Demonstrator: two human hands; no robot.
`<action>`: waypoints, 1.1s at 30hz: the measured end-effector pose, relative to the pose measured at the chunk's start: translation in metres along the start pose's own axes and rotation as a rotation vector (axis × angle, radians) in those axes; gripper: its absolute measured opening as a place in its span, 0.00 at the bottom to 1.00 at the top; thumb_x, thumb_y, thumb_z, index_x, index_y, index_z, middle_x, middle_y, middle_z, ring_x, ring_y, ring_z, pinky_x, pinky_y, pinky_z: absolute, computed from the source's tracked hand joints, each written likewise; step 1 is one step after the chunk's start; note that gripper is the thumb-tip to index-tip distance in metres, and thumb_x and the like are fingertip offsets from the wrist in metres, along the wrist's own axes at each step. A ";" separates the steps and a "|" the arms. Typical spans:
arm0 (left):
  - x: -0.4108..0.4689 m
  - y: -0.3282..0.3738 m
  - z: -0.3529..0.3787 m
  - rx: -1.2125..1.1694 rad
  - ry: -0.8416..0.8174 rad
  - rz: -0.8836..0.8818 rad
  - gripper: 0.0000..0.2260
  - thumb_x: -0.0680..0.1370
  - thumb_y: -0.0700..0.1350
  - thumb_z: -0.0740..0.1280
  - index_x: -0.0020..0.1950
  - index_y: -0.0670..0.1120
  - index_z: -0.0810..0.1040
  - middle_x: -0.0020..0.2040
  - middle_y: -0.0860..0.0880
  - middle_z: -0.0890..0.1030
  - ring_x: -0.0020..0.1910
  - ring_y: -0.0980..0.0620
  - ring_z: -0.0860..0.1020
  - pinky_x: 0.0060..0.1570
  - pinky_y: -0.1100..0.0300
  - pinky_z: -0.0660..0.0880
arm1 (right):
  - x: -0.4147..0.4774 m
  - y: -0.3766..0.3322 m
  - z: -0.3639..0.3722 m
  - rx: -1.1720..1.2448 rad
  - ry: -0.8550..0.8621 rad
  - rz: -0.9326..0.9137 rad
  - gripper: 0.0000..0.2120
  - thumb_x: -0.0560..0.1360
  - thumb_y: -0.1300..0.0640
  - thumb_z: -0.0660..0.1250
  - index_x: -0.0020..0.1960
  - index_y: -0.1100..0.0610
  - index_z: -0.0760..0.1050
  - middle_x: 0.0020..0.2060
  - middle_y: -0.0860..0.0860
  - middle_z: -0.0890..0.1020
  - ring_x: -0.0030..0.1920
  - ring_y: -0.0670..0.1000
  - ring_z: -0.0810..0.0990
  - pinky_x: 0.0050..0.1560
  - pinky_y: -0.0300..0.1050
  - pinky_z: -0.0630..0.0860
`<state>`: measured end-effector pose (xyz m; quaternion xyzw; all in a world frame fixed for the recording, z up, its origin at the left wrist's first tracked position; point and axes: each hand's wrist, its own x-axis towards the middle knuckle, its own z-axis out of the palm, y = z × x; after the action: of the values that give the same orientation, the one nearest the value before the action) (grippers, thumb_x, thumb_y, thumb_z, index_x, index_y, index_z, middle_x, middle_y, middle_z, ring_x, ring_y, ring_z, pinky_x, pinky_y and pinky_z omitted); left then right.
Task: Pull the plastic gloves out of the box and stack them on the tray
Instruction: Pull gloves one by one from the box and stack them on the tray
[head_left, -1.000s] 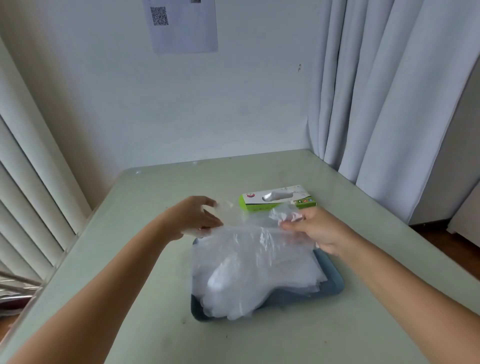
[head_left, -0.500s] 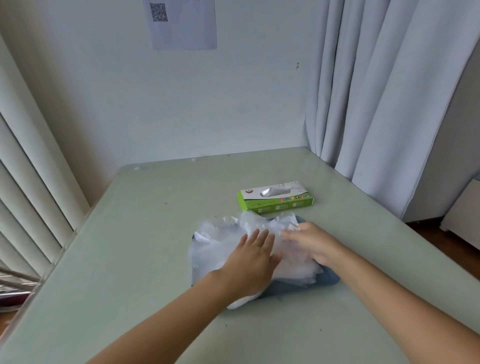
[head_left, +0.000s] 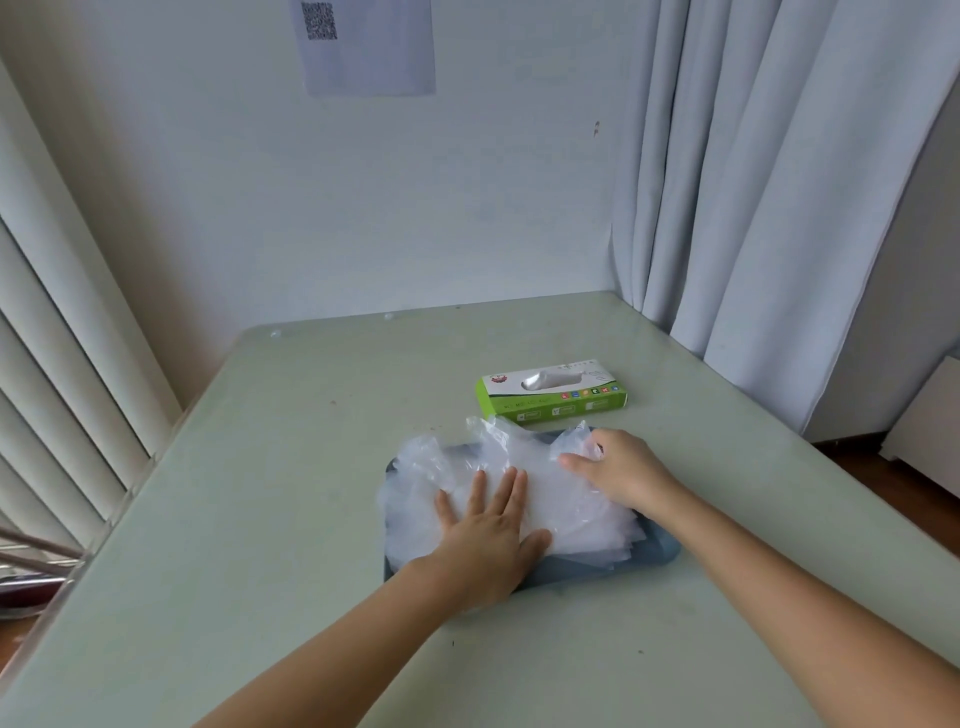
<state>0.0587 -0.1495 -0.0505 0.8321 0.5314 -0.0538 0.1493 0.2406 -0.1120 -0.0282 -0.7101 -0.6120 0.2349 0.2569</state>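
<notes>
**A springy, slippery pile that may not stay put**

Our left hand (head_left: 485, 540) lies flat with fingers spread, pressing the near part of the gloves (head_left: 431, 467) down onto the tray (head_left: 660, 545). Our right hand (head_left: 623, 478) rests on the far right corner of the pile, where a crumpled bit of film stands up beside it. Its fingers are hidden behind the back of the hand, so we cannot tell whether it pinches that film or only presses on it. The box (head_left: 550, 397) sits beyond the right hand, apart from the tray, with plastic showing in its slot.

We judge the main risk to be the film itself. It is thin and puffs up beyond the left fingertips, so the top sheets may rise once we lift our palms. They may also cling to our skin and come away with a hand. The pile overhangs the tray's edge to the left of the left hand, and a sideways push could slide sheets onto the table (head_left: 311, 467). The box looks light, so a one-handed tug at the next glove may drag it along.
</notes>
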 end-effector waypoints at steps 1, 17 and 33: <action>0.001 0.000 0.000 -0.001 0.001 -0.011 0.30 0.82 0.60 0.44 0.77 0.48 0.34 0.78 0.53 0.35 0.76 0.46 0.34 0.70 0.36 0.35 | -0.002 -0.002 -0.001 0.027 -0.013 0.017 0.23 0.72 0.47 0.73 0.31 0.55 0.61 0.25 0.47 0.70 0.29 0.49 0.72 0.28 0.40 0.61; 0.010 0.003 -0.020 -0.002 0.166 0.055 0.35 0.78 0.63 0.38 0.78 0.44 0.39 0.79 0.48 0.40 0.77 0.50 0.37 0.72 0.52 0.33 | 0.003 -0.010 0.003 0.225 -0.154 0.200 0.14 0.70 0.59 0.76 0.33 0.59 0.71 0.30 0.53 0.76 0.34 0.51 0.74 0.39 0.43 0.70; 0.016 0.005 0.000 0.124 0.093 0.047 0.30 0.82 0.59 0.45 0.78 0.47 0.37 0.78 0.46 0.37 0.76 0.42 0.37 0.70 0.33 0.40 | -0.022 -0.003 0.044 -0.111 -0.270 -0.359 0.24 0.84 0.51 0.50 0.78 0.51 0.51 0.78 0.48 0.53 0.77 0.44 0.49 0.73 0.36 0.44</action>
<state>0.0707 -0.1374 -0.0539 0.8536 0.5137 -0.0445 0.0739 0.2067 -0.1304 -0.0590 -0.5651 -0.7693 0.2443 0.1708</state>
